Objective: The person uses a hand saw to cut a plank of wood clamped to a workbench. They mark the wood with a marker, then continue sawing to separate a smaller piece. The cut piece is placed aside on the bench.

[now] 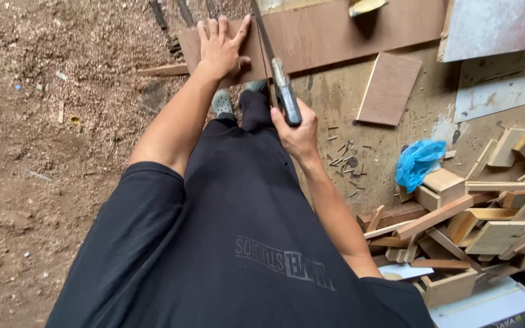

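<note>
My left hand (221,45) lies flat with fingers spread on a brown plywood board (335,30) at the top of the view. My right hand (298,130) grips the dark handle of a hand saw (285,97). Its thin blade runs up along the board's edge, just right of my left hand. Below the board, between my arms, my grey shoe (222,102) shows on the ground. My black shirt and trousers fill the lower middle of the view.
Sawdust-covered ground (44,152) spreads on the left. A small plywood offcut (389,88) lies to the right, with scattered nails (344,161) below it. A blue plastic bag (418,163) and a pile of wood scraps (487,225) sit at right. A grey sheet (493,24) lies top right.
</note>
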